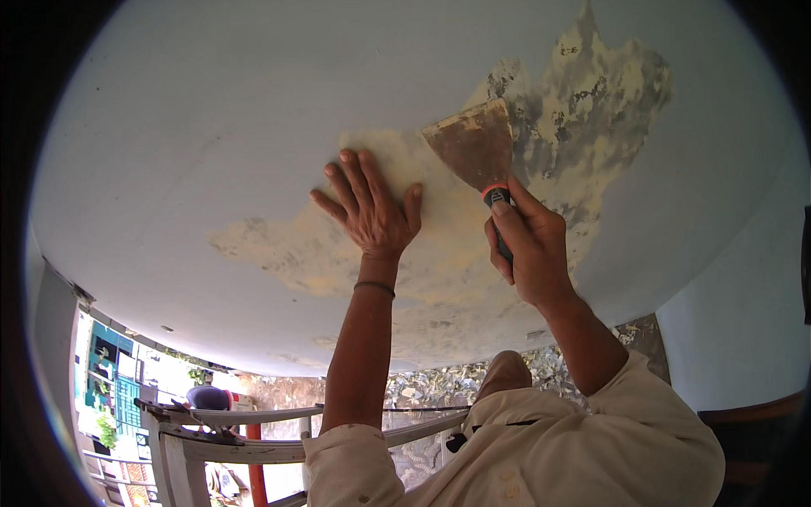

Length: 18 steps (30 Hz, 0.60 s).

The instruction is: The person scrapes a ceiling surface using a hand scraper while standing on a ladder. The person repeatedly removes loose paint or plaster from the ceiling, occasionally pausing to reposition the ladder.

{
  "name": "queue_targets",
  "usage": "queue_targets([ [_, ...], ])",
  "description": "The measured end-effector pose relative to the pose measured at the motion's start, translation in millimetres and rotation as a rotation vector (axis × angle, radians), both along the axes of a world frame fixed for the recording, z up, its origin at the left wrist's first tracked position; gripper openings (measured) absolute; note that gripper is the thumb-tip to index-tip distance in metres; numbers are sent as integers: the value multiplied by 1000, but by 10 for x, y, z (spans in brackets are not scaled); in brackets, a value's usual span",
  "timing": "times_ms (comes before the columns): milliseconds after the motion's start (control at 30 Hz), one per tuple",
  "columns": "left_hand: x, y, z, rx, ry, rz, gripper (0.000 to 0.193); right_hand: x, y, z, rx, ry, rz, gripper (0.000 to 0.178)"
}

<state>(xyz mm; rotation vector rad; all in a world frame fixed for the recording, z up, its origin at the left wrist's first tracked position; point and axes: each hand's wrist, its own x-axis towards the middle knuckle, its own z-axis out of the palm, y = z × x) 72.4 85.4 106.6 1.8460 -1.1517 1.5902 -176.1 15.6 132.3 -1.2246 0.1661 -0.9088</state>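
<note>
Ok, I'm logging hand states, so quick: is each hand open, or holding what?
Left hand: open and spread on the patchy surface, holding nothing.
Right hand: closed, holding the scraper by its handle.

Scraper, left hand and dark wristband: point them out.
Scraper (pixel 476 150): head view, on the middle of its blade.
Left hand (pixel 377 223): head view, on its back.
Dark wristband (pixel 375 285): head view, on its upper stretch.

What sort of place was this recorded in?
Probably a building under repair: a painted surface has a worn, patchy area, the right hand holds a scraper, and pale flakes lie below.
</note>
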Motion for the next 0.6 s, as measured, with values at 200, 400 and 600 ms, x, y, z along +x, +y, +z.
queue_targets([
  [200, 7, 51, -16, -10, 10, 6, 85, 13, 36, -22, -1, 20, -10, 39],
  [400, -29, 26, -35, -13, 42, -15, 83, -28, 66, -90, 59, 42, -10, 39],
  [600, -52, 11, -51, -25, 32, -29, 82, 94, 146, -33, 57, -2, -29, 39],
])
